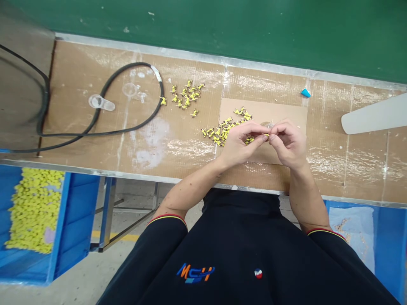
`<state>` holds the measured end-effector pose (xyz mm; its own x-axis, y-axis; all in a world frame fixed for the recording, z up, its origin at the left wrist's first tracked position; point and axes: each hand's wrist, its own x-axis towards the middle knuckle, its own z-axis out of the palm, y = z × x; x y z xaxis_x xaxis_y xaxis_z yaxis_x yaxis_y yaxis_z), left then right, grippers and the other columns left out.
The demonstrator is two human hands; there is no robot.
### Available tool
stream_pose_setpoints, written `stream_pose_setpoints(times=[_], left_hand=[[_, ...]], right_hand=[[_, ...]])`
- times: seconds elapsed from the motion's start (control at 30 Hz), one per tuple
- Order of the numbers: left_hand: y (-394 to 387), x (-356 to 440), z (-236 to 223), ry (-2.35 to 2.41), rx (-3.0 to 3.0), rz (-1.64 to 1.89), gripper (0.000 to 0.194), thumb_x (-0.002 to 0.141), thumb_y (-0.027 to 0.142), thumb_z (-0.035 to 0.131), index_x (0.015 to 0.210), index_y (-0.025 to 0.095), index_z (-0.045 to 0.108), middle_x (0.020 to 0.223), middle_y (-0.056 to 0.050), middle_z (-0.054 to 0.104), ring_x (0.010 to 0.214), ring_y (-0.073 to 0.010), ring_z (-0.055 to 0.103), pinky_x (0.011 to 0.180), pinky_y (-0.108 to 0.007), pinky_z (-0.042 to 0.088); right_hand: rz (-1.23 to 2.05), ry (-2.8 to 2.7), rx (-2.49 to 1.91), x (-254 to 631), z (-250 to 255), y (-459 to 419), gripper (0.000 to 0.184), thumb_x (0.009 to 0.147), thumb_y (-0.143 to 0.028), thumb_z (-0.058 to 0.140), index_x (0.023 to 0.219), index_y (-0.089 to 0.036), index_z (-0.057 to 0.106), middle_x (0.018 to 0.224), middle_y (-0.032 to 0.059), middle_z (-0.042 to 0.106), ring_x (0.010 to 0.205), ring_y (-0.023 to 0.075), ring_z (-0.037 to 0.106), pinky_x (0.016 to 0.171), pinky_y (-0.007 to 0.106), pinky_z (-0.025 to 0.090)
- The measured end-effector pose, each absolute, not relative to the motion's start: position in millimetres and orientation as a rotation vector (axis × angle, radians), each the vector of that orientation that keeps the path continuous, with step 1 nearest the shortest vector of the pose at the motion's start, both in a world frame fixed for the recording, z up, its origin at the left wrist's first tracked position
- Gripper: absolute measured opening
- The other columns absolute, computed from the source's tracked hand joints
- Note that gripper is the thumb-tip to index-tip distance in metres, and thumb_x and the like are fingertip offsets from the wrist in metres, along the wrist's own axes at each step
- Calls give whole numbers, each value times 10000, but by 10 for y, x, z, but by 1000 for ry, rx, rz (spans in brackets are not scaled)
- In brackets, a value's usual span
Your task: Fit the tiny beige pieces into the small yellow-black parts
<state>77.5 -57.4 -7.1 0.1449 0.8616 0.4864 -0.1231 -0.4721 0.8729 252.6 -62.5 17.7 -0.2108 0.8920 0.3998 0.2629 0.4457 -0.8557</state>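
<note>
Left hand (240, 144) and right hand (288, 144) are held close together at centre frame, fingers curled and nearly closed. Their fingertips meet on a small yellow-and-black part (266, 135), which is partly hidden. Below them lies a tan card sheet (276, 112) with a loose heap of like parts (221, 133); a second heap (186, 95) sits on the tabletop (190, 156) to the upper left. Risk: so small a part could slip from a light pinch and drop among the heap. A sleeve or wrist brushing the loose parts could scatter them toward the near edge.
</note>
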Motion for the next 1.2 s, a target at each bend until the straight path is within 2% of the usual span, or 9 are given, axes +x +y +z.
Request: stream_pose_setpoints(times=[0.37, 0.57, 0.8, 1.03, 1.2], left_hand=[[-587, 749, -22, 756, 1840, 1561, 192, 940, 126, 713, 1050, 261, 796, 856, 15, 770, 772, -83, 719, 699, -223, 567], [-595, 744, -14, 757, 1883, 1591, 201, 922, 88, 717, 1031, 242, 785, 846, 17, 766, 765, -78, 725, 679, -205, 564], [-620, 769, -25, 749, 1901, 1644, 212, 901, 42, 714, 1012, 213, 767, 842, 13, 752, 758, -68, 703, 693, -187, 563], [-649, 769, -52, 858, 1994, 1602, 172, 948, 106, 666, 1018, 222, 771, 836, 0, 744, 745, -84, 693, 689, -211, 565], [-652, 762, -45, 916, 2008, 1571, 183, 952, 105, 650, 996, 221, 785, 820, -5, 747, 735, -84, 688, 689, -213, 565]], right_hand=[[967, -1669, -1022, 2537, 160, -627, 193, 927, -283, 680, 753, -228, 620, 745, -9, 587, 686, 138, 555, 633, 308, 434], [1101, -1609, -1038, 2522, 181, -631, 262, 929, -384, 701, 737, -225, 622, 731, -12, 579, 662, 132, 542, 626, 313, 423], [1196, -1537, -1017, 2503, 201, -638, 283, 913, -416, 726, 737, -222, 619, 697, -28, 560, 627, 114, 518, 599, 290, 409], [1132, -1509, -1110, 2476, 168, -635, 243, 827, -327, 781, 704, -222, 600, 658, -40, 555, 594, 103, 488, 539, 260, 377], [1126, -1493, -1166, 2450, 161, -647, 201, 818, -280, 742, 706, -222, 585, 638, -52, 539, 556, 88, 458, 503, 246, 345]])
